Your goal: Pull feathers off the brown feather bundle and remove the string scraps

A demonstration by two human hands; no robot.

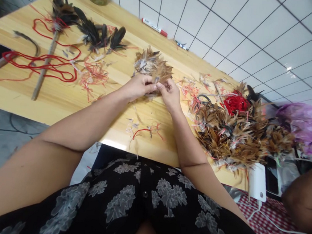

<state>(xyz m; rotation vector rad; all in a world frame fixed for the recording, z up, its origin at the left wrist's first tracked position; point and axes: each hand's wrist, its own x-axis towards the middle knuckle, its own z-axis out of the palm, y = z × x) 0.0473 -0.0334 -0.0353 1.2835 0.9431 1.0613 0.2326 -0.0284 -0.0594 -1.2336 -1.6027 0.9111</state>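
Note:
A round bunch of brown feathers [153,64] with pale fluff lies on the wooden table, just beyond my hands. My left hand [141,87] comes in from the left with thumb and fingers pinched at the near edge of the bunch. From the right, my right hand [170,93] pinches the same edge, its thumb close to the left thumb. The fingers hide exactly which feathers are between the tips. Below them on the tabletop lie red thread scraps [144,130].
Left lie a wooden stick [45,65] with dark feathers at its top, red cord [53,76] and black feather bunches [93,35]. A large brown feather pile [230,138], red thread [236,103], purple bag [303,120] and white power bank [258,181] sit right. A person's arm [303,199] shows far right.

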